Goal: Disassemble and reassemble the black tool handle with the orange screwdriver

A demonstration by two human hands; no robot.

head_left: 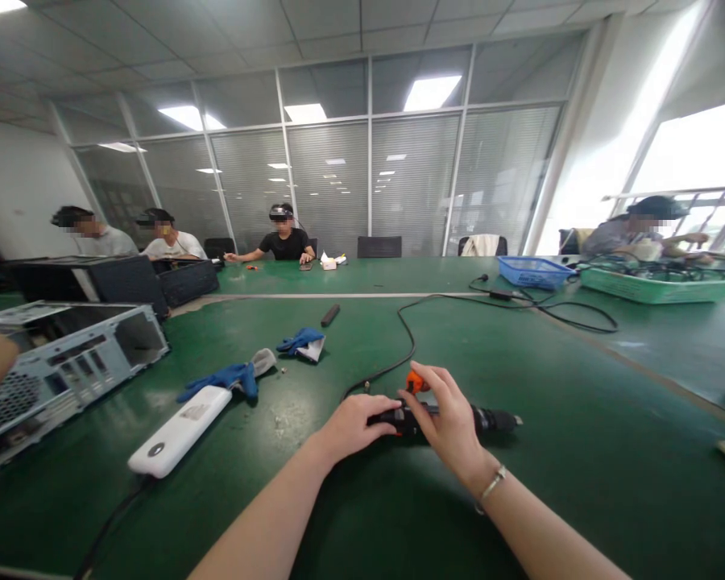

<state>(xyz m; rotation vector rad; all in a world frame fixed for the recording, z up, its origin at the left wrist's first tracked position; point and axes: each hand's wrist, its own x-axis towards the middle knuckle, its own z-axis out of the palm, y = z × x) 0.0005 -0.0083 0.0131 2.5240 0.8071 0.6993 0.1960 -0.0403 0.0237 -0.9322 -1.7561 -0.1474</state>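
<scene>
A black tool (492, 420) with a ribbed grip lies on the green table (350, 354), its narrow metal-tipped end pointing right. My left hand (359, 423) is closed around the tool's left part. My right hand (447, 415) pinches a small orange piece (416, 382) between thumb and fingers, just above the tool's middle; the palm hides part of the tool. A black cable (404, 326) runs from beside my left hand toward the back right.
Blue-and-grey gloves (233, 379), a white device (181, 431) and a metal computer case (66, 366) are at the left. A dark bar (330, 315) lies ahead. Blue (535, 274) and green baskets (658, 286) stand back right. Several people sit around the table.
</scene>
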